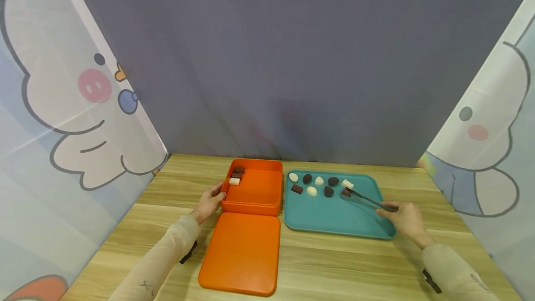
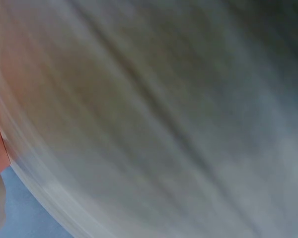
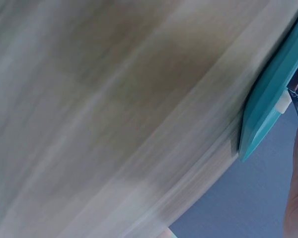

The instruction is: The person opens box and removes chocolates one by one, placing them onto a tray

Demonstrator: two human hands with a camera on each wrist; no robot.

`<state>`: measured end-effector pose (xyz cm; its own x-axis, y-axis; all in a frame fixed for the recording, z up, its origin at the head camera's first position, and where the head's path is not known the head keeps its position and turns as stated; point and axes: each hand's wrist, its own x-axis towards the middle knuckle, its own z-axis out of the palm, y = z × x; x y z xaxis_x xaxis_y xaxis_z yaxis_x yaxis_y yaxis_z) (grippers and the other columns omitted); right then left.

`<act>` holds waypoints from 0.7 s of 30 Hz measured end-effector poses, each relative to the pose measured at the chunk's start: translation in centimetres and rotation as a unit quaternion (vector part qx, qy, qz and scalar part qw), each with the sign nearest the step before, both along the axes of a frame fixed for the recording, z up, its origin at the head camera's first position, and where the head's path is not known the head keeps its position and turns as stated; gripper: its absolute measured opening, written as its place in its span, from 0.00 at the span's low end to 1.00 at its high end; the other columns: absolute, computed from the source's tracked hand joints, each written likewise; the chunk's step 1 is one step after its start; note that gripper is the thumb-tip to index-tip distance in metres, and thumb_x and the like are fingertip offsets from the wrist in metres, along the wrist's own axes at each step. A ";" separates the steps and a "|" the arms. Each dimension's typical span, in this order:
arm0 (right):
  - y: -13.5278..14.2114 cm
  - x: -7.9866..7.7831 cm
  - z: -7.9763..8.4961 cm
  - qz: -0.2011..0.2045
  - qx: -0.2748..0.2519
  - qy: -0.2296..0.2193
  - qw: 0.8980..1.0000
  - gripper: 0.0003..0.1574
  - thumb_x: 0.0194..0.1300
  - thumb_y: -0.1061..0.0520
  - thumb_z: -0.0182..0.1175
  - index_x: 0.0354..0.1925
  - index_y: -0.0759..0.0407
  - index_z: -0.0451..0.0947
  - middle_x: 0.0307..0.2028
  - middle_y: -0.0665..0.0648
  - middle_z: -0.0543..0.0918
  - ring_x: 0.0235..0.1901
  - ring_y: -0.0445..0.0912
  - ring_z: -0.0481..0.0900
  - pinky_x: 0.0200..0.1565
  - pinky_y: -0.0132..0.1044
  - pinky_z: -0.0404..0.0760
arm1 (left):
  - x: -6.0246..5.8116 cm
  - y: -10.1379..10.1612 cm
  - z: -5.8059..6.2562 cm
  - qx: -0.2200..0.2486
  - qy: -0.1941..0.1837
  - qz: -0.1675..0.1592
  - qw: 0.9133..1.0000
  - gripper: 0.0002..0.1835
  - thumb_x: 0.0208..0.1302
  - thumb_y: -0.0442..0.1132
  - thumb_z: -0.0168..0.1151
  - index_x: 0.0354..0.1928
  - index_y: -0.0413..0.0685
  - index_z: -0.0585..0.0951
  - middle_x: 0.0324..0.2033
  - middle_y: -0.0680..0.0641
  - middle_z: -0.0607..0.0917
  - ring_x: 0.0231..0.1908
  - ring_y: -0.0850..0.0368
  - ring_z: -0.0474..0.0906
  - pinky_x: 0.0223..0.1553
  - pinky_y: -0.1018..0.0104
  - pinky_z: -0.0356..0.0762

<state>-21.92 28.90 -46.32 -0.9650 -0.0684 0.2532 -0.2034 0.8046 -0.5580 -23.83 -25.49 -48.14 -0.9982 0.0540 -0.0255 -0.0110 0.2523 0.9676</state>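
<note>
My right hand [image 1: 405, 219] holds black tongs [image 1: 368, 199] over the right part of a teal tray [image 1: 334, 219]. The tongs' tips are around a dark brown chocolate [image 1: 346, 193]; whether it is off the tray I cannot tell. Several dark and white chocolates lie in rows towards the tray's back, among them a white one [image 1: 347, 184] close to the tips. With thumb and fingers, my left hand [image 1: 209, 204] holds the left wall of an orange box [image 1: 267, 185]. Along that wall inside sit two dark chocolates [image 1: 238, 170] and a white one [image 1: 234, 181].
An orange lid [image 1: 242, 252] lies flat on the wooden table [image 1: 334, 268], directly in front of the box. Behind the table hangs a grey curtain [image 1: 284, 68]. Cartoon-printed cloths [image 1: 75, 106] flank both sides. Mostly tabletop fills both wrist views.
</note>
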 end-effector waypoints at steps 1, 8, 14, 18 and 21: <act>0.0 0.0 0.0 0.000 0.001 -0.002 1.000 0.22 0.52 0.51 0.68 0.39 0.67 0.83 0.39 0.70 0.83 0.40 0.64 0.80 0.37 0.52 0.78 | 0.0 0.0 0.0 0.001 -0.002 0.001 1.000 0.28 0.70 0.33 0.44 0.70 0.40 0.53 0.66 0.34 0.59 0.64 0.40 0.59 0.63 0.48 0.61; -0.1 -0.3 0.2 -0.003 0.010 0.002 1.000 0.22 0.52 0.50 0.67 0.40 0.66 0.83 0.39 0.71 0.82 0.41 0.65 0.79 0.37 0.53 0.77 | 0.0 -0.2 -0.1 -0.003 -0.005 0.002 1.000 0.28 0.70 0.34 0.43 0.70 0.40 0.52 0.66 0.34 0.59 0.65 0.40 0.58 0.63 0.48 0.60; -0.1 -0.3 0.5 0.002 -0.004 -0.006 1.000 0.26 0.54 0.48 0.66 0.42 0.68 0.81 0.40 0.71 0.82 0.42 0.65 0.78 0.39 0.54 0.77 | -0.1 -0.1 -0.1 -0.009 -0.008 0.003 1.000 0.28 0.70 0.35 0.43 0.70 0.41 0.52 0.67 0.35 0.58 0.65 0.41 0.58 0.63 0.48 0.60; -0.2 -0.2 1.1 -0.007 -0.025 -0.011 1.000 0.28 0.54 0.47 0.66 0.44 0.70 0.80 0.41 0.71 0.82 0.42 0.65 0.78 0.40 0.54 0.78 | 0.0 -0.1 0.2 -0.001 -0.012 -0.001 1.000 0.29 0.70 0.34 0.43 0.70 0.40 0.51 0.67 0.35 0.57 0.65 0.40 0.56 0.64 0.48 0.59; -0.3 -0.2 1.5 -0.012 -0.032 -0.014 0.999 0.31 0.55 0.46 0.65 0.46 0.70 0.79 0.42 0.71 0.81 0.43 0.66 0.78 0.40 0.54 0.78 | 0.0 -0.1 0.3 -0.003 -0.015 -0.001 1.000 0.29 0.70 0.34 0.43 0.70 0.40 0.51 0.67 0.34 0.57 0.65 0.40 0.57 0.64 0.47 0.60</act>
<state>-22.16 28.61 -44.80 -0.9729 -0.0289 0.2294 -0.1677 0.7712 -0.6142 -23.81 -25.59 -47.84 -0.9969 0.0552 -0.0558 -0.0397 0.2585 0.9652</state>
